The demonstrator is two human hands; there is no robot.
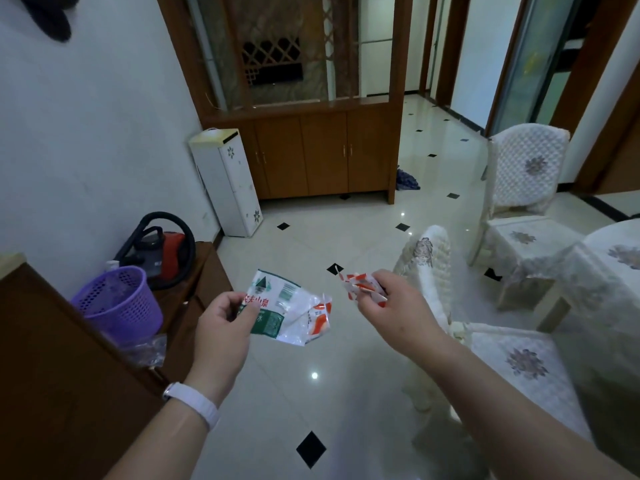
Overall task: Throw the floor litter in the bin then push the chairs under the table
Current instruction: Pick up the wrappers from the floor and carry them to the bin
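Note:
My left hand [225, 327] pinches a crumpled white and green plastic label [287, 310] over the tiled floor. My right hand [394, 303] pinches a small red and white wrapper [360, 287]. A purple perforated bin [119, 301] stands to the left on a low wooden ledge, apart from both hands. A lace-covered chair [485, 341] stands pulled out just right of my right arm. A second covered chair [523, 188] stands farther back. The covered table [620, 271] is at the right edge.
A red and black vacuum cleaner [162, 251] sits behind the bin. A white water dispenser [228, 181] stands by the wall beside a brown wooden cabinet [311, 154]. A dark bag [407, 181] lies on the floor near the cabinet. A brown counter [52, 375] fills the lower left.

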